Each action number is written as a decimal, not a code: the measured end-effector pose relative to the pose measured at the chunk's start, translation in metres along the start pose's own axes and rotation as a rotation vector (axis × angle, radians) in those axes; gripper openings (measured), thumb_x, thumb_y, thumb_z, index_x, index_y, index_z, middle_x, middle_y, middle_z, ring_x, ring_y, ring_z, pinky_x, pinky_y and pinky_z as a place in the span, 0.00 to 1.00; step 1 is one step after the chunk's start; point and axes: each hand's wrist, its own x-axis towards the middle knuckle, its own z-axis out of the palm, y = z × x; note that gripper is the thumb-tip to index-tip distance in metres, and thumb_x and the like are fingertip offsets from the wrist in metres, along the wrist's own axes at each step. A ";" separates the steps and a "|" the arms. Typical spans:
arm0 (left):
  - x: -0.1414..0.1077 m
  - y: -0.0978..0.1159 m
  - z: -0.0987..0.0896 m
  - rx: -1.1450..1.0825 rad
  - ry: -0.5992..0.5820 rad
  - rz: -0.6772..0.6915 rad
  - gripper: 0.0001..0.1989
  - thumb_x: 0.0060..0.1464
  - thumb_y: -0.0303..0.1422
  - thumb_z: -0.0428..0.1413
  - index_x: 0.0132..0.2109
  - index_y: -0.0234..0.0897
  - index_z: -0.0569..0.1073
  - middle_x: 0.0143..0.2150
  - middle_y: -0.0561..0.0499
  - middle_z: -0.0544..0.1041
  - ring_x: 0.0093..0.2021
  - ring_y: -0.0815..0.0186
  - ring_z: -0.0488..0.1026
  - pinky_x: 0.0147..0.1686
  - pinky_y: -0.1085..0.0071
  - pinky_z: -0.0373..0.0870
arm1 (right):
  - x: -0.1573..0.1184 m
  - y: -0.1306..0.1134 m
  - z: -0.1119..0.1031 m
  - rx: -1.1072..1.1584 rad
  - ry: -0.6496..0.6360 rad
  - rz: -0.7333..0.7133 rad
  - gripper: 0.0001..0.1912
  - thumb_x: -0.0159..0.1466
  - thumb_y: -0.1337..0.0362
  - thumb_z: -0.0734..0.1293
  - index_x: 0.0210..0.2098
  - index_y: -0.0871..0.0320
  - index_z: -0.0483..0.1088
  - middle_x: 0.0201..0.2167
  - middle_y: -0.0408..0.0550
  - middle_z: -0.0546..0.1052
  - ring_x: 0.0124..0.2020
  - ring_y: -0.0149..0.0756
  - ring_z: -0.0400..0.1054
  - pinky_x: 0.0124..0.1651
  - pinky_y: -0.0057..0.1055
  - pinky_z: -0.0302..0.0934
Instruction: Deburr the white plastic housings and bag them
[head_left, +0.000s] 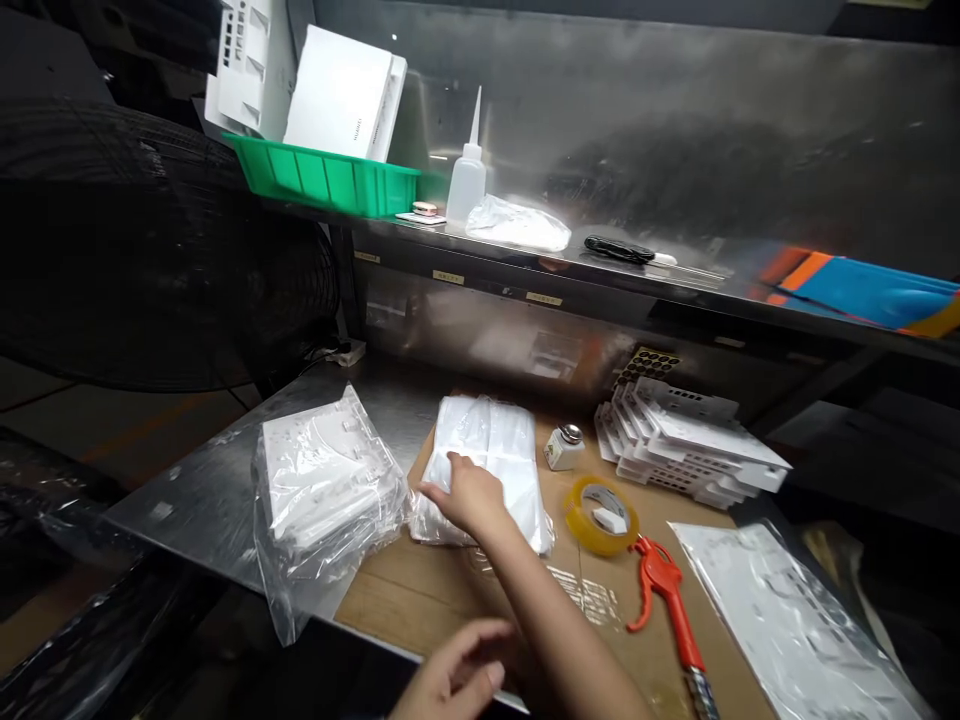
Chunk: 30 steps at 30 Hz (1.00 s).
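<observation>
My right hand (474, 495) reaches over a stack of clear plastic bags (510, 445) in the middle of the table. Its thumb and forefinger are apart, and the fingertips touch or hover just above the top bag. Below it, by the table's front edge, my left hand (454, 675) is half curled, with a gap between thumb and fingers and nothing visible in it. To the left of the stack lie white plastic housings (322, 465) wrapped in clear film. Right of the stack stand a small white pump bottle (564, 447) and a roll of yellow tape (581, 520).
A red air blow gun (664, 575) lies on the cardboard sheet (405, 595). White plastic housings (697, 445) are stacked behind it, and a bagged white panel (787, 610) lies at right. The shelf above holds a green bin (322, 178), a squeeze bottle (467, 185) and tools.
</observation>
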 end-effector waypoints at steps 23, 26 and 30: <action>0.077 0.014 -0.029 1.369 0.538 0.147 0.22 0.64 0.33 0.55 0.63 0.31 0.73 0.76 0.33 0.58 0.77 0.27 0.39 0.69 0.33 0.58 | -0.099 0.140 0.010 -0.029 0.181 0.003 0.16 0.67 0.71 0.63 0.47 0.54 0.81 0.64 0.54 0.74 0.68 0.52 0.67 0.71 0.48 0.60; 0.088 0.025 -0.027 1.414 0.442 0.204 0.28 0.66 0.33 0.54 0.70 0.34 0.65 0.78 0.38 0.55 0.79 0.37 0.35 0.73 0.40 0.53 | -0.110 0.138 0.018 0.012 0.214 0.023 0.19 0.68 0.68 0.65 0.56 0.54 0.77 0.73 0.55 0.62 0.76 0.55 0.53 0.74 0.50 0.54; 0.120 0.032 -0.025 1.472 0.310 0.213 0.36 0.62 0.32 0.60 0.74 0.48 0.59 0.81 0.47 0.50 0.79 0.38 0.37 0.72 0.29 0.43 | -0.102 0.135 0.025 0.085 0.261 0.109 0.30 0.69 0.62 0.66 0.69 0.59 0.62 0.77 0.66 0.49 0.76 0.61 0.50 0.72 0.54 0.56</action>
